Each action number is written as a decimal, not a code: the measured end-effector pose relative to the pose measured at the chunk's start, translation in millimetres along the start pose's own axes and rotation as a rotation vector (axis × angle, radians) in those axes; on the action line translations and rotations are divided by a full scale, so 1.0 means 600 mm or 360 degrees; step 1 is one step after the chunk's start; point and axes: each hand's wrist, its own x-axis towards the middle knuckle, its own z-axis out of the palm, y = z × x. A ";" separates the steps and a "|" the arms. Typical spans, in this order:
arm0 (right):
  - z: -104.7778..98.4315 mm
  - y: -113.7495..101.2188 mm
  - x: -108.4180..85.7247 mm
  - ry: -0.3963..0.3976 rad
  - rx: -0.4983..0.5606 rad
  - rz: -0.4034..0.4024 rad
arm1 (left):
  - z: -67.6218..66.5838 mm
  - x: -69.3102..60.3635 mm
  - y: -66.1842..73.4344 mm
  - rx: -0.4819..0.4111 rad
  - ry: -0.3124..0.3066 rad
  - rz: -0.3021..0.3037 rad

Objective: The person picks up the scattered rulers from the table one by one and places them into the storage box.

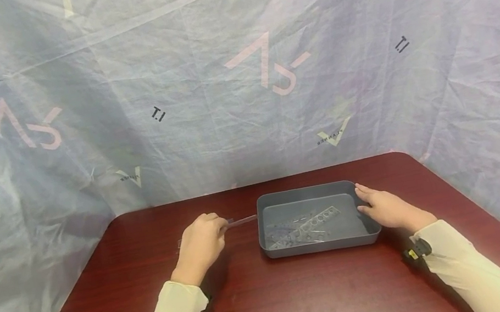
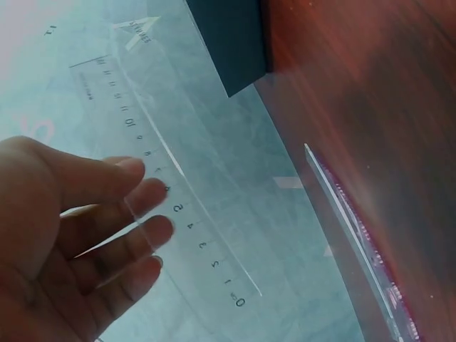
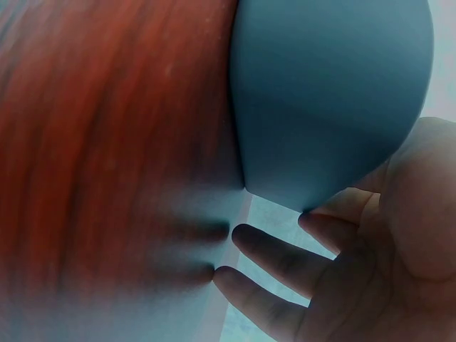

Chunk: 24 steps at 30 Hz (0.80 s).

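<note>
One tray (image 1: 318, 247) stands near the far edge of the bench (image 1: 305, 297), which extends widely before it. The left hand's (image 1: 202, 242) grip pinches one clear ruler (image 2: 178, 208) just left of the tray; the right hand (image 1: 384, 207), fingers loosely extended, touches the tray's right edge. Inside lie clear pieces (image 1: 323, 216), too overlapped to count.

Curtained-off workspace: printed sheeting (image 1: 196, 76) around red-brown tabletop (image 1: 296, 304).

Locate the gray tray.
Head view: the gray tray sits on the table, right of picture center, between the left hand, which holds a clear ruler, and the right hand at its right end.
</note>
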 end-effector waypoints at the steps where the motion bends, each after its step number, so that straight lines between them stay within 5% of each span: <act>1: 0.000 0.001 0.000 0.0002 0.0004 0.0000 | 0.000 0.002 0.001 -0.0009 0.0021 0.0016; 15: 0.005 -0.003 0.002 0.0017 0.0020 0.0003 | 0.003 0.039 0.043 -0.0208 0.0203 0.0166; 24: 0.001 -0.002 -0.001 0.0025 0.0004 -0.0003 | 0.032 0.079 0.089 -0.0296 0.0121 0.0264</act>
